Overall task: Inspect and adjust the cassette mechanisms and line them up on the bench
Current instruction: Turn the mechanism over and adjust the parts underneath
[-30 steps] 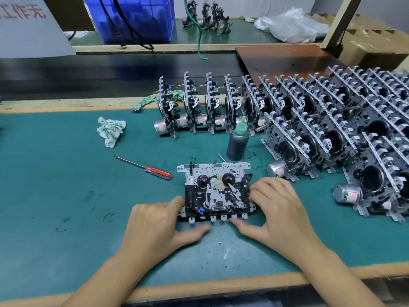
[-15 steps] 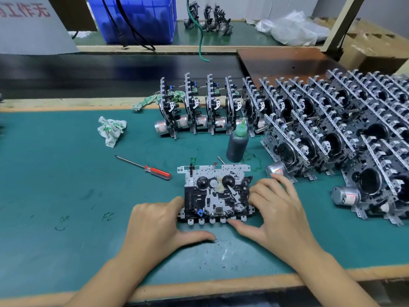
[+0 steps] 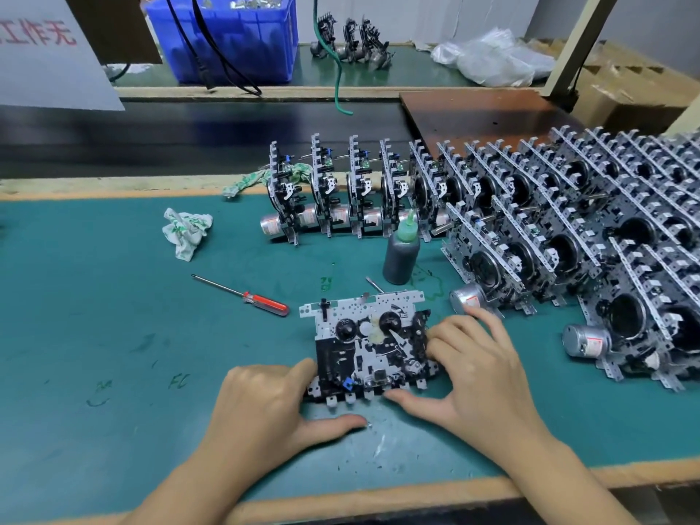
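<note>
Left hand [image 3: 265, 405] and right hand [image 3: 481, 373] clasp the flat mechanism [image 3: 369, 346] by its sides, fingers curled. Probably light, stiff, with fragile parts; hold by the frame edges.

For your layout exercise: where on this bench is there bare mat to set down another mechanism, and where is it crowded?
Bare mat lies left of the screwdriver and below the crumpled rag. Crowded: the right side, packed with upright mechanisms, and around the dark bottle.
</note>
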`<state>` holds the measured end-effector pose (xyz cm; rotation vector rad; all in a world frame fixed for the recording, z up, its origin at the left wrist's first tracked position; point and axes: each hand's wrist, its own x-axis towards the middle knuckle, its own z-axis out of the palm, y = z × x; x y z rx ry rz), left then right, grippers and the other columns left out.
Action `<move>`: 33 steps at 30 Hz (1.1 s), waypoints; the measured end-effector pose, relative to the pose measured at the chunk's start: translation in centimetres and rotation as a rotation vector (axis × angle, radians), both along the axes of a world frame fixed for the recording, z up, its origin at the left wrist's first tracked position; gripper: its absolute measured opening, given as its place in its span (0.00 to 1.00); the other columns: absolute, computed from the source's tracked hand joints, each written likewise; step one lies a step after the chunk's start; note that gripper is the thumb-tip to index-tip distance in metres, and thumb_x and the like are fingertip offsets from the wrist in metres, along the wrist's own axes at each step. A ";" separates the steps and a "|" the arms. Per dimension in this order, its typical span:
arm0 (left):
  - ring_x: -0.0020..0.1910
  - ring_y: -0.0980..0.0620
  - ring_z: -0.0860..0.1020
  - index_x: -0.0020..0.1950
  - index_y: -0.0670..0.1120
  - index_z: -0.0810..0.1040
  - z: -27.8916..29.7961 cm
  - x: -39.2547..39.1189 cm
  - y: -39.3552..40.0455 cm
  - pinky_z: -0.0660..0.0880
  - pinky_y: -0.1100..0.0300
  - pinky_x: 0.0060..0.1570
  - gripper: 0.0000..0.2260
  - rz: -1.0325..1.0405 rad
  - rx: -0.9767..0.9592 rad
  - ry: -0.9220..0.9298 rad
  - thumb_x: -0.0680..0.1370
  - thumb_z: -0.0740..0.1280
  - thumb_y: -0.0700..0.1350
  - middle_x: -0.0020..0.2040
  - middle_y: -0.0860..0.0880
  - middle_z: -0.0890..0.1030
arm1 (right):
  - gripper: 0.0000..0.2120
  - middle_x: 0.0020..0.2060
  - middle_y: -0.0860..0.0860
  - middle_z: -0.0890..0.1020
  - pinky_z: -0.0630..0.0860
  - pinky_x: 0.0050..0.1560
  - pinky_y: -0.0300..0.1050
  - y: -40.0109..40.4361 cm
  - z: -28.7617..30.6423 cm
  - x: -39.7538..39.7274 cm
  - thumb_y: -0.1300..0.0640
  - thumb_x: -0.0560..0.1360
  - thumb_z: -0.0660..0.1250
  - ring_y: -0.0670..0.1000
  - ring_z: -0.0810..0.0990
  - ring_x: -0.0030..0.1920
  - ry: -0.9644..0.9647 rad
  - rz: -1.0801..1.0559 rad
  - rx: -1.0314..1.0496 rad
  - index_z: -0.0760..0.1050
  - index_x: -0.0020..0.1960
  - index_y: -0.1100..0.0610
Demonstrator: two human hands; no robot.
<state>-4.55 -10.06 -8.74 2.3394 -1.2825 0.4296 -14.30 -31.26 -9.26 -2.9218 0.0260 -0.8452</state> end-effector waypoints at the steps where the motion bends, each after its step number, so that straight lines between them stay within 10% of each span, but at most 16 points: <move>1: 0.16 0.51 0.67 0.26 0.44 0.68 0.0 0.0 0.0 0.61 0.65 0.17 0.30 0.013 0.013 0.018 0.69 0.59 0.72 0.17 0.52 0.65 | 0.28 0.35 0.47 0.78 0.67 0.62 0.53 0.0 0.0 0.1 0.31 0.67 0.64 0.51 0.77 0.40 -0.001 -0.003 -0.003 0.76 0.33 0.57; 15: 0.17 0.51 0.66 0.29 0.45 0.70 0.0 -0.3 0.6 0.60 0.66 0.18 0.26 -0.106 0.078 0.040 0.65 0.64 0.69 0.18 0.52 0.65 | 0.30 0.36 0.47 0.78 0.65 0.63 0.56 -0.4 -0.1 -0.1 0.29 0.67 0.62 0.50 0.78 0.41 0.013 0.014 -0.042 0.75 0.34 0.57; 33: 0.14 0.48 0.64 0.22 0.45 0.65 -0.2 -0.6 -0.3 0.58 0.64 0.20 0.27 0.274 -0.020 0.094 0.62 0.63 0.69 0.16 0.48 0.61 | 0.27 0.33 0.49 0.73 0.66 0.65 0.49 -0.6 -0.2 0.4 0.34 0.67 0.69 0.50 0.73 0.39 -0.020 0.226 0.065 0.73 0.34 0.59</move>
